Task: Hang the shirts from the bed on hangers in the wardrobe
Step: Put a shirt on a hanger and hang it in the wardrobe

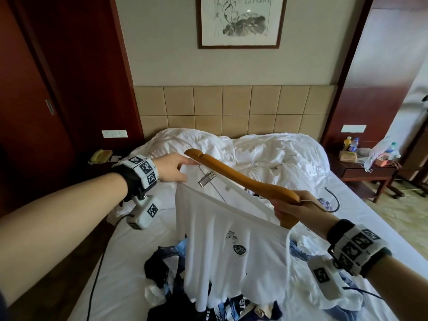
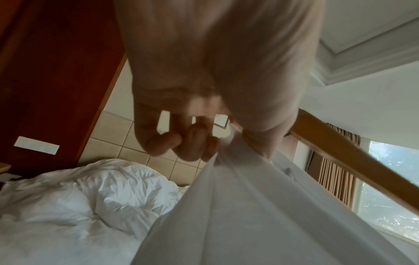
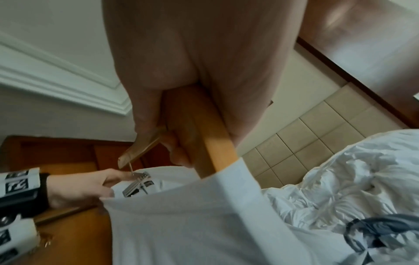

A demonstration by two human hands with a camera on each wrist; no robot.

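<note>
Shirts (image 1: 190, 295) are lying heaped at the 6 o'clock edge of the bed (image 1: 120, 269), while a white T-shirt (image 1: 234, 253) is hanging above them, half on a wooden hanger (image 1: 240, 179). At 9 o'clock the left hand (image 1: 171, 167) is pinching the T-shirt's hem, thumb against curled fingers (image 2: 192, 143). At 3 o'clock the right hand (image 1: 294, 207) is gripping the hanger's middle, fingers wrapped round the wood. Open mattress is showing at 8 o'clock. A small dark emblem (image 1: 238, 247) is printed on the T-shirt; its writing is unreadable.
</note>
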